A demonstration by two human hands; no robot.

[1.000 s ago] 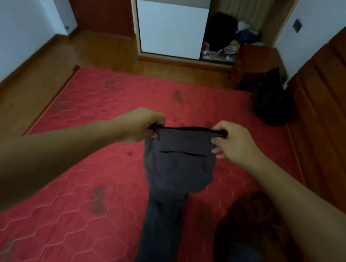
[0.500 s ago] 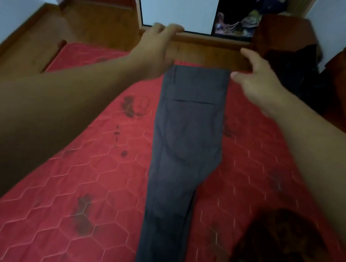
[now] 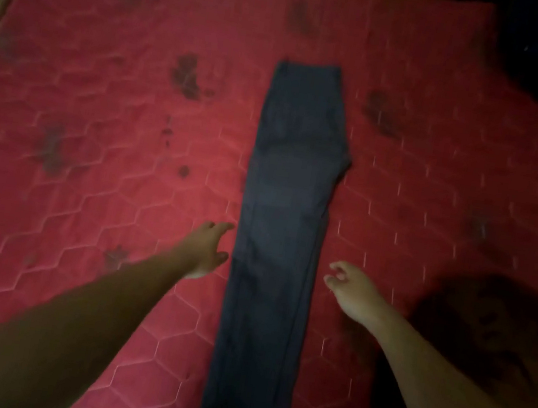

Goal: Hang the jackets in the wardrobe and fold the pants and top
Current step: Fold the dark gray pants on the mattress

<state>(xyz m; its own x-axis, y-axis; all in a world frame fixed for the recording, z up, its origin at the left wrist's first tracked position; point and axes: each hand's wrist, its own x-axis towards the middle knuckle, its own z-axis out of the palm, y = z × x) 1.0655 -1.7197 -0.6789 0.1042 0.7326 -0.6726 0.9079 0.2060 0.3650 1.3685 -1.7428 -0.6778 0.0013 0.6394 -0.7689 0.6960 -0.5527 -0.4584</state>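
The pants (image 3: 286, 206) lie flat down the middle of the bed (image 3: 100, 108), waistband toward its far edge. The left hand (image 3: 206, 250) and right hand (image 3: 349, 291) flank the legs, fingers loosely curled, holding nothing. A neat fold likely needs both hems taken evenly and carried straight to the waistband.

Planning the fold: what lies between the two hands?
The dark pants, laid flat, lie between the left hand and the right hand; the head view shows it.

no readable text, no labels, no brand marks, no numbers, picture dim and blurred
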